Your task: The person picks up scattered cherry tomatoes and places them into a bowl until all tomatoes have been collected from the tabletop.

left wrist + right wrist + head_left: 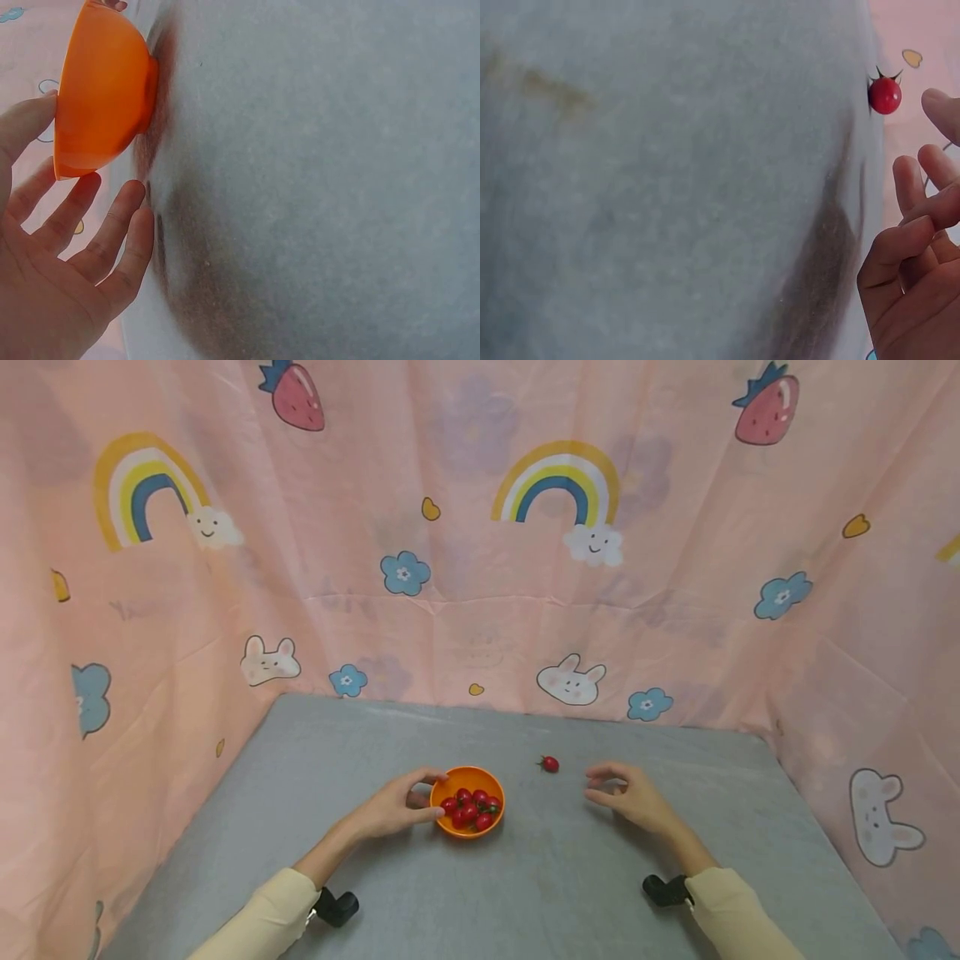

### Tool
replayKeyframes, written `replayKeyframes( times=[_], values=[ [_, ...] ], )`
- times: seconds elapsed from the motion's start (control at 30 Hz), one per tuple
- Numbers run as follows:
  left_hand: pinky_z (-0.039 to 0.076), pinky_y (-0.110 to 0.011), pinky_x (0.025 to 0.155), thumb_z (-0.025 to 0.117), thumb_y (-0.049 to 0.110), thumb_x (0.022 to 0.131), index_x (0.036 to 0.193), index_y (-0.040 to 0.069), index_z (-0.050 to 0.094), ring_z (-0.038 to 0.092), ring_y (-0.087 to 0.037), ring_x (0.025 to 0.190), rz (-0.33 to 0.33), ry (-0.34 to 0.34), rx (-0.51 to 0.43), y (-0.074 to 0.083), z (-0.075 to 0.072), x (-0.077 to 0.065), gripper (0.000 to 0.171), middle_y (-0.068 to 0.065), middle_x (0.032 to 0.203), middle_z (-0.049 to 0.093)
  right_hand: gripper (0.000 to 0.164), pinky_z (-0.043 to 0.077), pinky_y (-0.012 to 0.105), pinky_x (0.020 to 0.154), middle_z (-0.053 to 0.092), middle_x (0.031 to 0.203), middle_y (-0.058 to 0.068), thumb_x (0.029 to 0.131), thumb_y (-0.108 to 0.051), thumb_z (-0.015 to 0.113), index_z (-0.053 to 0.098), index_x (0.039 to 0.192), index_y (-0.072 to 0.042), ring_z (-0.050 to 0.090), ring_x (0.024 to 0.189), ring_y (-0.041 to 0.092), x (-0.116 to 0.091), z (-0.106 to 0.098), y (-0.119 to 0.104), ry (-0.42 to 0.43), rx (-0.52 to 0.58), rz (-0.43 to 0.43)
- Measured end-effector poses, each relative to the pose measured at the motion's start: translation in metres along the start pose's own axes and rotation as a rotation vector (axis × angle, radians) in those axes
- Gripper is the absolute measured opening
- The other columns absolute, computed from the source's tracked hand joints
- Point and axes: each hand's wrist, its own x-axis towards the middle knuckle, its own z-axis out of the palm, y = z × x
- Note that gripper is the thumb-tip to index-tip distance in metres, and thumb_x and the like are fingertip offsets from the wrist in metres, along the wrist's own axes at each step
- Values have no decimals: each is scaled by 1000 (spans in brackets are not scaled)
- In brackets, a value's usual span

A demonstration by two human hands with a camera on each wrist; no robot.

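An orange bowl [467, 835] stands on the grey tabletop with several red cherry tomatoes [468, 812] inside. My left hand [393, 803] holds the bowl at its left side, thumb and index finger at the rim. The left wrist view shows the outside of the bowl [109, 90], with the lower fingers of the left hand [71, 255] spread loosely below it. One cherry tomato [551, 764] with a green calyx lies on the table, right of and beyond the bowl. My right hand [633, 795] hovers right of this tomato, apart from it, fingers loosely bent and holding nothing.
A pink curtain [465, 635] printed with rainbows, flowers and rabbits hangs along the back and both sides of the grey table [540, 893]. Black wrist cameras [336, 907] are strapped under both forearms, by the cream sleeves [266, 914].
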Motion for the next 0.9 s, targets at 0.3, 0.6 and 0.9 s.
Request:
replayKeyframes(
  times=[0.3,0.6,0.9],
  values=[
    [53,-46,95,75,23,95,139,11,56,68,-24,104,1,-3,5,0,0,0,50,-14,137,55,37,39,25,54,70,105,14,90,-14,80,67,120,2,50,67,18,5,1,14,23,-49,-6],
    [54,-47,94,75,23,95,139,10,56,68,-24,104,3,-8,-4,-1,0,0,49,-14,137,56,59,42,26,64,66,118,16,83,-26,87,62,131,0,55,99,30,22,12,9,35,-131,57],
    [53,-48,95,75,24,95,139,10,56,68,-26,105,-1,-9,-10,0,0,0,50,-15,138,55,67,47,55,97,63,125,18,81,-25,89,59,135,0,56,119,36,42,23,4,29,-131,92]
  ],
)
